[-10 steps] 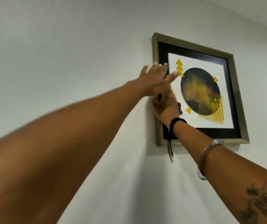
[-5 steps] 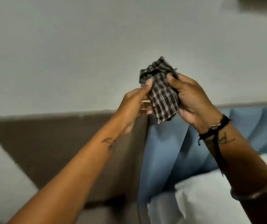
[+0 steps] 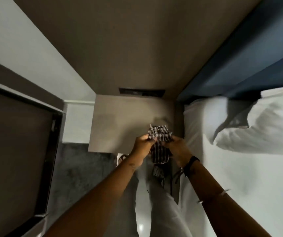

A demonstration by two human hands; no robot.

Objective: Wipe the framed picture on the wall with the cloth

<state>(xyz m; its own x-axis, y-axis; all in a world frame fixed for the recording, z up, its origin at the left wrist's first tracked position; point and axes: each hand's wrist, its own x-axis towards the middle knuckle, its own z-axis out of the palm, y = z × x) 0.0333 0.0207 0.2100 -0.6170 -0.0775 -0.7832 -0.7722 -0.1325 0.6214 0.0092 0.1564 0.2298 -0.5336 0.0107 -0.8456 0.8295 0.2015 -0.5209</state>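
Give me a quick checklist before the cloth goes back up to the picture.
1. Cloth in hand: ok, the left hand and right hand both grip it.
2. Cloth ready to wipe: not ok, it is bunched and part hangs down between the hands.
3. Framed picture in sight: not ok, the camera looks down.
4. Bedside table below the hands: ok, its top shows bare.
5. Footing: cannot tell, the feet are mostly hidden.
6. Bed clearance: ok, it lies to the right, apart from the arms.

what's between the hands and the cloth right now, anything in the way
Nothing visible. The left hand and right hand both grip the checked cloth directly, above the bedside table. The framed picture is out of view.
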